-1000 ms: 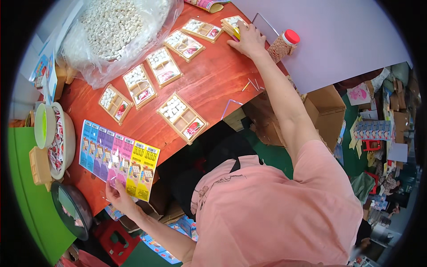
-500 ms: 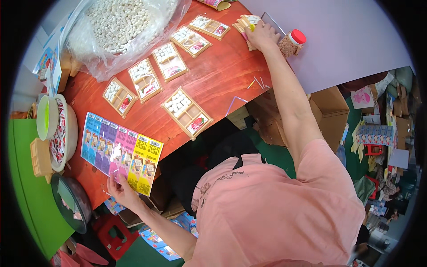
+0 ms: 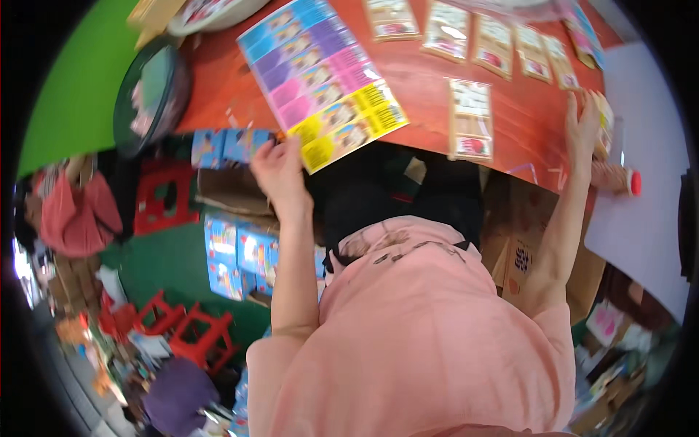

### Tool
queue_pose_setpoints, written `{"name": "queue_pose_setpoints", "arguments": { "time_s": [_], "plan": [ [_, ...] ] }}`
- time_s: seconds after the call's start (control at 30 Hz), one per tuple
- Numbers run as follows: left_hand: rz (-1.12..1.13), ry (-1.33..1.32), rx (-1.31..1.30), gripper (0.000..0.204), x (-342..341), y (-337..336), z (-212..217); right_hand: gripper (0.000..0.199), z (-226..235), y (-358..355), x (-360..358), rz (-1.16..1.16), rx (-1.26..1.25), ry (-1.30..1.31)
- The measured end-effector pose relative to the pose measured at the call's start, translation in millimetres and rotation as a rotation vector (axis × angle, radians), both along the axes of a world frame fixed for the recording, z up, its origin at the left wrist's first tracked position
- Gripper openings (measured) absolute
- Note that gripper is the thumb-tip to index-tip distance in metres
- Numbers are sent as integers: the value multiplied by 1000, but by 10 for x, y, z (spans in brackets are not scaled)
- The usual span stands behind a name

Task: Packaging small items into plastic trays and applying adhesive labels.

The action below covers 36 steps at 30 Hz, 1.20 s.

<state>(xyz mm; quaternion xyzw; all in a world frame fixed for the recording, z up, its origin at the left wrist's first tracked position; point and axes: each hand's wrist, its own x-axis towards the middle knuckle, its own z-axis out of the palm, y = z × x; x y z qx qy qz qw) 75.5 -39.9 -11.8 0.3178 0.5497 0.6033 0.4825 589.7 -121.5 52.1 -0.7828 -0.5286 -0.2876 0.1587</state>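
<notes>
At the far left a dark round lidded tub [image 3: 149, 95] sits by the red-brown tabletop's [image 3: 422, 87] near edge. Right of it lies a striped sticker sheet [image 3: 324, 80] in blue, purple, pink and yellow bands, overhanging the near edge, which probably makes its corner easy to pinch. The left hand [image 3: 277, 171] is at that near yellow corner, thumb and fingers seemingly closed on the sheet's edge, though blur hides the exact contact. Below the hand, blue printed boxes [image 3: 240, 258] are stacked on the floor beside red plastic stools [image 3: 182, 328].

Further right, small card-backed packets [image 3: 472, 116] lie flat and apart in a loose row, face up, likely so each can be seen. The right hand [image 3: 582, 127] reaches far across, palm down with fingers spread over a yellowish packet [image 3: 604, 124] at the table's right edge; whether it grips or only presses I cannot tell. Just beyond lies a red-capped bottle [image 3: 615, 178] on its side. The top packets are cut off by the frame, and the fisheye rim smears everything at the edges
</notes>
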Motion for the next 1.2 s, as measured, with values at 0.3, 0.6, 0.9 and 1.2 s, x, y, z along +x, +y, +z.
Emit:
{"name": "queue_pose_setpoints", "arguments": {
  "time_s": [0.3,0.6,0.9,1.2],
  "plan": [
    [-316,-234,-364,25,-251,-172,256,52,276,671,-3008,952,-419,422],
    [-361,-497,-346,30,-458,-213,290,50,-324,815,-3271,1011,-350,240],
    [-355,-445,-375,26,-480,-285,275,27,-259,722,-3412,1089,-292,410],
    [-402,-401,-410,22,-450,-236,187,11,-292,742,-3737,1112,-310,530]
  ]
}}
